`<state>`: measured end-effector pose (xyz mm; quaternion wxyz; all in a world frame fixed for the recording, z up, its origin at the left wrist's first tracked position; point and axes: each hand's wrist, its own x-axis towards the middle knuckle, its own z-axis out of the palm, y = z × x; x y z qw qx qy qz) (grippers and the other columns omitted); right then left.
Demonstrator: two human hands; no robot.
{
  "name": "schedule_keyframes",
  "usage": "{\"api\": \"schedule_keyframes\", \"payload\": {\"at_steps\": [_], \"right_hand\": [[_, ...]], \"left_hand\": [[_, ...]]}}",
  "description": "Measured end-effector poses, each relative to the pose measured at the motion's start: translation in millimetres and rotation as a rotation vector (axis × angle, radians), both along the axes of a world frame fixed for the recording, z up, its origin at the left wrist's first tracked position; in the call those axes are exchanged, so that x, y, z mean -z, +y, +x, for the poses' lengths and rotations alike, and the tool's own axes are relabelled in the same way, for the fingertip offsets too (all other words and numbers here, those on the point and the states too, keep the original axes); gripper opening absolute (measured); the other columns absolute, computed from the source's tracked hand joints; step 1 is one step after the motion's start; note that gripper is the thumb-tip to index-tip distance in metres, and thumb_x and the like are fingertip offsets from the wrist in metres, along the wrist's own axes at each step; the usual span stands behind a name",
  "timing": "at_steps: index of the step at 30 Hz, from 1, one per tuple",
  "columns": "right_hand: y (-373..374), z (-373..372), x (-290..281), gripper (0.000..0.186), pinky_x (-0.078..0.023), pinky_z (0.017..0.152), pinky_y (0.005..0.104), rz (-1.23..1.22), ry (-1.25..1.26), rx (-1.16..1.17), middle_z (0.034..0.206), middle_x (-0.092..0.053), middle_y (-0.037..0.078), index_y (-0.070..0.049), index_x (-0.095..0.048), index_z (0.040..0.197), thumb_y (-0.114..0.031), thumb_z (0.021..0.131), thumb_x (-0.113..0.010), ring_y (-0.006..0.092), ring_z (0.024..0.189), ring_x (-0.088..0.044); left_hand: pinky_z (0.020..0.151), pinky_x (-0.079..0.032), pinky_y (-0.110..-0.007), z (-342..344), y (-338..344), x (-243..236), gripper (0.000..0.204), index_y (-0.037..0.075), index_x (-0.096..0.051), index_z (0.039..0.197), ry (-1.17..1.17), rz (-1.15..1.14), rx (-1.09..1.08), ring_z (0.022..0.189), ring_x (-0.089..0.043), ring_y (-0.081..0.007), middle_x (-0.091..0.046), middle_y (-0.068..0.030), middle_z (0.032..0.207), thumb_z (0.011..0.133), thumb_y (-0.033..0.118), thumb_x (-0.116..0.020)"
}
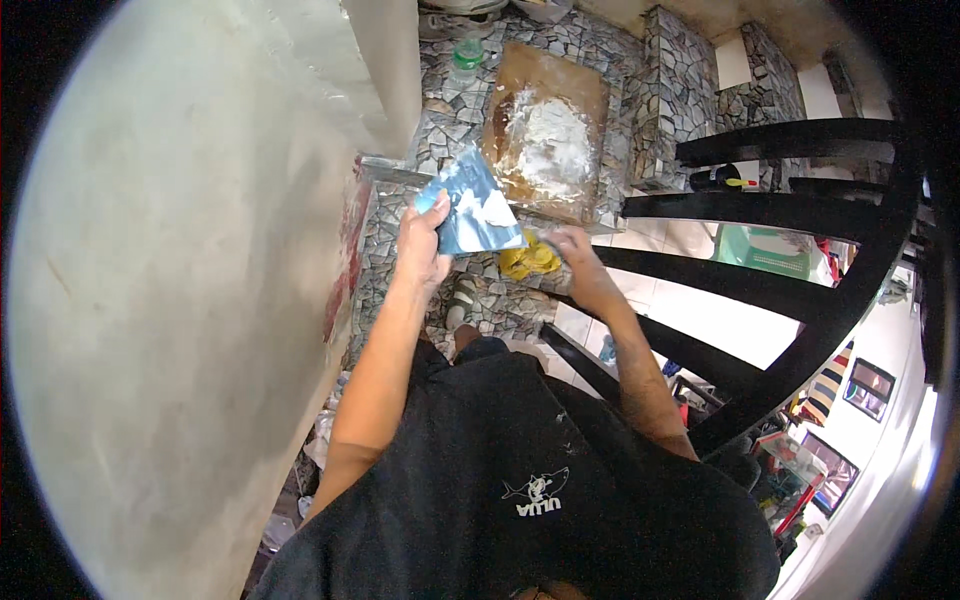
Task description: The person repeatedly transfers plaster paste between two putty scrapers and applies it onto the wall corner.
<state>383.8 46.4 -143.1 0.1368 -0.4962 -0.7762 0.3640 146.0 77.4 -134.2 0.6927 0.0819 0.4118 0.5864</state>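
My left hand (424,235) is closed round the edge of a shiny bluish flat sheet (465,225), thumb on top. Smears of white paste (490,208) lie on the sheet. To its right, my right hand (580,262) has its fingers curled in. A small dark piece shows at its fingertips, too blurred to name. Just left of those fingers is a crumpled yellow thing (530,256); whether the hand touches it I cannot tell. Beyond both hands, a brown board (592,95) lies on the stone-patterned surface, a wide patch of white paste (552,140) spread over it.
A plain grey wall (190,250) rises close on my left. Black railing bars (740,205) curve along my right, with a lower floor and a green chair (760,250) beyond them. A clear container with a green top (467,55) stands left of the board. Stone-patterned steps (680,90) are at the far right.
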Motion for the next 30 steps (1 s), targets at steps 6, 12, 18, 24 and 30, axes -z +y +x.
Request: {"api": "schedule_keyframes", "payload": {"at_steps": [6,12,18,24,30], "right_hand": [[5,-42,-97,0.064,-0.034,0.09,0.0354,0.21,0.013,0.163,0.106,-0.042,0.018,-0.011,-0.044,0.116,0.019,0.06,-0.037,0.0341,0.103,-0.043],[7,-69,-82,0.046,-0.037,0.08,0.0494,0.499,-0.287,0.034,0.104,-0.044,0.015,-0.02,-0.048,0.114,-0.001,0.073,-0.045,0.0287,0.097,-0.047],[10,-72,-119,0.056,-0.033,0.092,0.038,-0.062,0.043,-0.278,0.109,-0.046,0.015,-0.013,-0.045,0.117,0.008,0.064,-0.044,0.0305,0.103,-0.045],[20,-85,-102,0.072,-0.04,0.087,0.031,-0.642,1.373,0.421,0.119,-0.043,0.013,-0.001,-0.028,0.128,0.018,0.063,-0.05,0.0206,0.105,-0.047],[21,-164,-109,0.071,-0.042,0.084,0.0368,-0.511,1.618,0.544,0.118,-0.045,0.014,-0.003,-0.027,0.129,0.02,0.065,-0.048,0.025,0.102,-0.049]], "left_hand": [[0.067,-0.042,-0.023,8,4,-12,0.02,-0.003,-0.052,0.099,0.415,0.12,-0.188,0.072,-0.051,-0.0096,-0.057,-0.0041,0.084,0.082,0.006,-0.052],[0.068,-0.042,-0.022,29,1,-38,0.022,-0.004,-0.051,0.101,0.667,0.232,-0.215,0.075,-0.05,-0.0086,-0.055,-0.0037,0.085,0.082,0.007,-0.052],[0.067,-0.043,-0.024,-32,-2,-37,0.02,-0.003,-0.049,0.1,0.558,0.106,-0.41,0.076,-0.052,-0.0119,-0.054,-0.0059,0.087,0.082,0.004,-0.051],[0.076,-0.047,-0.036,-127,-30,-64,0.022,-0.003,-0.046,0.103,0.217,0.04,-0.332,0.085,-0.055,-0.0206,-0.054,-0.0108,0.095,0.082,0.003,-0.044],[0.08,-0.044,-0.034,-202,-78,-102,0.021,-0.002,-0.046,0.103,0.204,-0.021,-0.203,0.087,-0.053,-0.0195,-0.054,-0.0097,0.095,0.083,0.005,-0.044]]}}
